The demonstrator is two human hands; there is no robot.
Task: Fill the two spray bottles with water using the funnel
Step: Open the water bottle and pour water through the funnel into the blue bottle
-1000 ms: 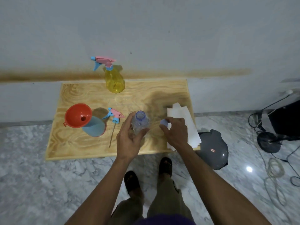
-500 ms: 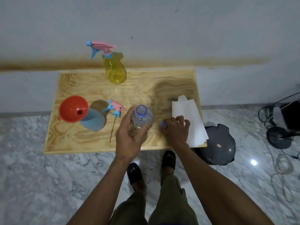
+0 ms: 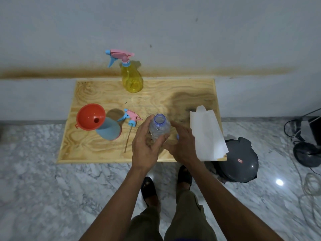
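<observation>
Right hand (image 3: 182,145) moved from paper (image 3: 206,134) side to water bottle (image 3: 159,129), cap (image 3: 177,136) left on tabletop by its fingers. Left hand (image 3: 145,148) grips bottle, near front edge, mouth open. Right hand fingers relaxed, holding nothing. Funnel (image 3: 90,116) sits in blue bottle (image 3: 108,128), front-left; yellow bottle (image 3: 132,79) at back edge. Water bottle: thin, squashy, likely slippery; hold mid-body, 2 hands.

Worn on the head, looking forward and steeply down over a low wooden board (image 3: 97,150) set against a wall (image 3: 173,32). Close enough to catch both forearms, trouser legs and sandalled feet at the bottom edge. Wide-angle, with marble floor (image 3: 34,188) bending at the sides; one view only.
</observation>
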